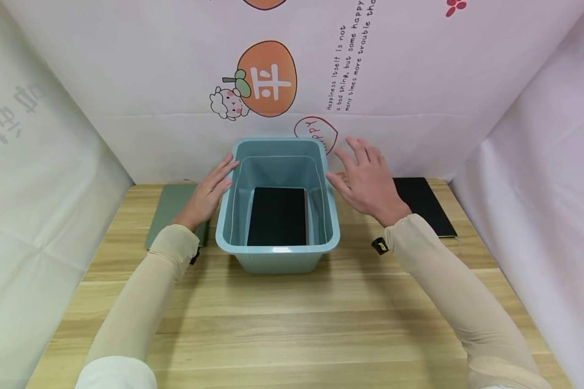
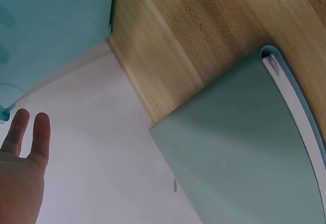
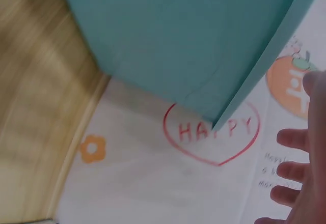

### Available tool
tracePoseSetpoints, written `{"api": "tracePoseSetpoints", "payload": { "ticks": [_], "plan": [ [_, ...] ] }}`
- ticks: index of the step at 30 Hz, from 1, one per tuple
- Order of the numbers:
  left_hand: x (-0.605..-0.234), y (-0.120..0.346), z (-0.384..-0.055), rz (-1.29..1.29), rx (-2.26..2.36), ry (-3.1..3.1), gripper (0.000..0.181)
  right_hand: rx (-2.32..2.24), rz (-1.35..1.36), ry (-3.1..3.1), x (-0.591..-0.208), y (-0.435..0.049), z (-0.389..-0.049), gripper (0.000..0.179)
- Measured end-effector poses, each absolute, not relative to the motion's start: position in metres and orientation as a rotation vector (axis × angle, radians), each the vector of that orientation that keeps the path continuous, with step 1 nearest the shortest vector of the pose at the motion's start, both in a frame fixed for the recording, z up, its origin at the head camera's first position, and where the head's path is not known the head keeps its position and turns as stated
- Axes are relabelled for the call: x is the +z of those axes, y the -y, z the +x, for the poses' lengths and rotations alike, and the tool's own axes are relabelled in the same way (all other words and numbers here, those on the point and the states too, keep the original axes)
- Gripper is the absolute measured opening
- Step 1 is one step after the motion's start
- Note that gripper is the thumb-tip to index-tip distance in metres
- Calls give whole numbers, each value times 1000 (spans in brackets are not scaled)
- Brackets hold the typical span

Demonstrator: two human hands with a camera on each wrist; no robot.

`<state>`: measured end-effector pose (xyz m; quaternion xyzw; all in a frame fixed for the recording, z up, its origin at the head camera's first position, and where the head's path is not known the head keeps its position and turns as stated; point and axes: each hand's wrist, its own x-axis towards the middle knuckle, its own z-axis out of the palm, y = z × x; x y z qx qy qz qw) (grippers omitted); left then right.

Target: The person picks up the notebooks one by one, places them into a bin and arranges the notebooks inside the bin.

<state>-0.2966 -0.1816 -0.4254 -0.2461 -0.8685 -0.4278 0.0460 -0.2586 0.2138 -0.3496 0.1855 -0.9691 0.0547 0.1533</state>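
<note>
A blue-green plastic bin (image 1: pixel 277 260) stands upright on the wooden table, with a black notebook (image 1: pixel 278 217) lying flat on its floor. My left hand (image 1: pixel 208 193) is at the bin's left rim, fingers extended, with the fingertips right at the edge. On the other side my right hand (image 1: pixel 368 181) hovers beside the right rim, fingers spread and holding nothing. Under the left wrist lies a green notebook (image 2: pixel 229 127), partly covered by that arm. A second black notebook (image 1: pixel 420 202) rests to the right, behind the right wrist.
A white printed sheet (image 1: pixel 175 70) hangs behind the table (image 1: pixel 282 324), and white cloth walls (image 1: pixel 44 178) close in both sides. The bin's far end is close to the back sheet. Bare wood shows in front of the bin.
</note>
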Motion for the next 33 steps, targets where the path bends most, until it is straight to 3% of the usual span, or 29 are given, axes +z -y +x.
{"api": "tracePoseSetpoints", "payload": {
  "ticks": [33],
  "plan": [
    [-430,182,-299,-752,-1353,2629,50,176,268,2957,-410,-295,-259,84]
  ]
}}
